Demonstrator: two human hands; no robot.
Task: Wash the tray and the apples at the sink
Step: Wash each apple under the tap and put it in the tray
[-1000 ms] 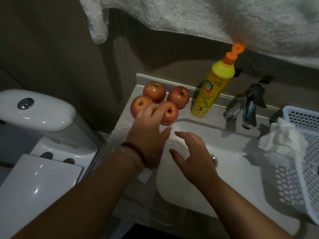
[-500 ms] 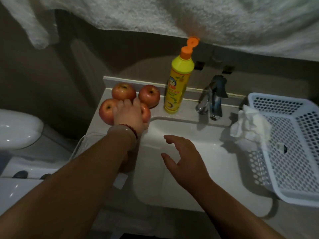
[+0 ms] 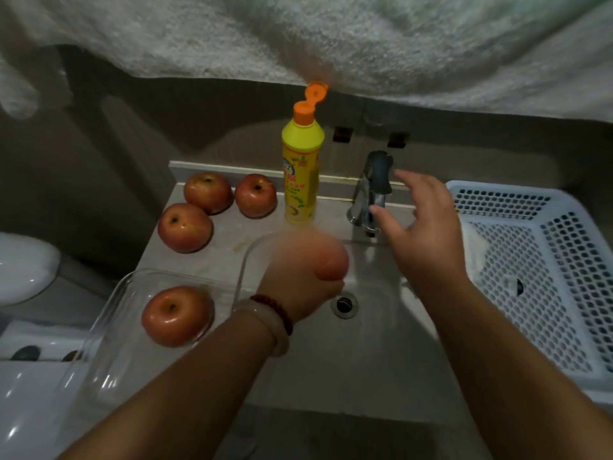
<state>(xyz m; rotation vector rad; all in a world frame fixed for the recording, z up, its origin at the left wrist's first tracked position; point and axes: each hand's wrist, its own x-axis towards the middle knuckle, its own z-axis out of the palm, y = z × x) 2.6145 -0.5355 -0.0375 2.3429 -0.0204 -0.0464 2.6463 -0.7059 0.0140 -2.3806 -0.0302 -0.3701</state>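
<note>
My left hand [image 3: 298, 270] grips a red apple [image 3: 333, 260] over the white sink basin [image 3: 365, 327], blurred with motion. My right hand [image 3: 421, 227] is open, fingers spread, close to the chrome tap [image 3: 371, 190]. A clear glass tray [image 3: 109, 343] lies on the counter's left edge with one apple [image 3: 177, 315] in it. Three more apples sit on the counter behind the tray: one at the left [image 3: 184, 227], one at the back [image 3: 208, 192], and one beside the bottle [image 3: 256, 195].
A yellow dish-soap bottle [image 3: 300, 174] with its orange cap flipped open stands left of the tap. A white perforated basket [image 3: 544, 270] holding crumpled tissue fills the right counter. A toilet [image 3: 26, 267] is at the left; a towel [image 3: 331, 38] hangs overhead.
My left hand lifted one apple from the group and carried it right, over the basin. My right hand rose from the basin toward the tap. The view shifted left.
</note>
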